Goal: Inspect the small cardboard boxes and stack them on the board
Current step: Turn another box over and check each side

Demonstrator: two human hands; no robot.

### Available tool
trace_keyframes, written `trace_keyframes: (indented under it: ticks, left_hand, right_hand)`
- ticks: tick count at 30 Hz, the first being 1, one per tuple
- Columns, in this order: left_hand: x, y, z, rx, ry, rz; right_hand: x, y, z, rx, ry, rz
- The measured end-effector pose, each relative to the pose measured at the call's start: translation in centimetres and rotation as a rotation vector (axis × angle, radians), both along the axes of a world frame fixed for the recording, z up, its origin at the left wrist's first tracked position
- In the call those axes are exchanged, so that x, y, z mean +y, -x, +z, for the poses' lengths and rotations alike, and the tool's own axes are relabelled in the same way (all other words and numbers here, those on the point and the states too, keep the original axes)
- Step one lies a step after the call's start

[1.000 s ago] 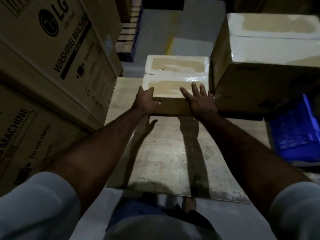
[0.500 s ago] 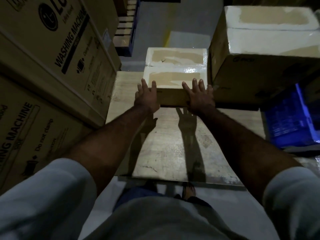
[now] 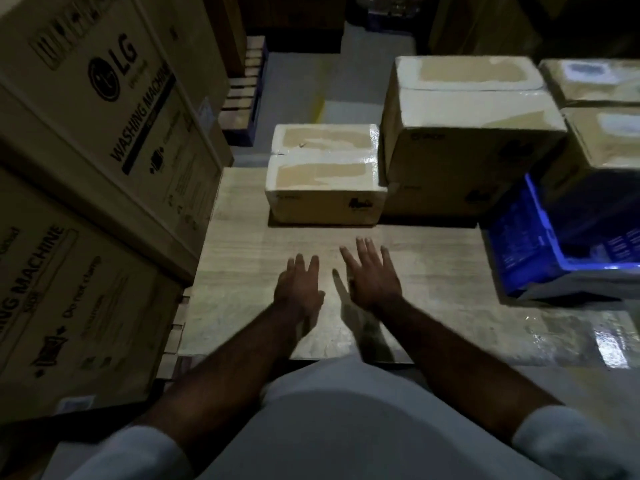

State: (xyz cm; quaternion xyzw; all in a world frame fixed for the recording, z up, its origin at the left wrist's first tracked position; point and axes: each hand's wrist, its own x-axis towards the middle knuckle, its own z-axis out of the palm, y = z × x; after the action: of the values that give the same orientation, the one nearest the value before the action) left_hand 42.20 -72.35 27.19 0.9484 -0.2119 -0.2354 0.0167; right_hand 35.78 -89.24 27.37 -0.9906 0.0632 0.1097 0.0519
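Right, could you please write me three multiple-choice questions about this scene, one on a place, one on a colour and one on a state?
1. Where does the small box sit? A) on the board, left of the taller stack; B) on a shelf; C) on a chair.
2. What colour is the crate? A) red; B) blue; C) green.
3. How are the left hand and right hand? A) both gripping the box; B) one holding tape; C) both open, empty.
Answers: 1A, it rests on the board beside the stack; 2B, its walls are blue; 3C, both are spread, clear of the box.
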Motion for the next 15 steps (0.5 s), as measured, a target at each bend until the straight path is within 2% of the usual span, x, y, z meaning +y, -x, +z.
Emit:
trace_keyframes:
  ticks: [4, 10, 15]
  left_hand:
    - [1.0, 2.8, -1.1, 0.049, 0.027, 0.139]
    - [3.2, 9.6, -2.0, 0.092, 0.294, 0.271]
    - [5.7, 15.1, -3.3, 0.090, 0.189, 0.239]
  right_hand:
    - [0.7, 3.7, -1.9, 0.007, -0.069, -0.011]
    - [2.5, 9.7, -5.2, 0.004, -0.128, -0.030]
    - [4.4, 14.1, -7.1, 0.044, -0.213, 0.088]
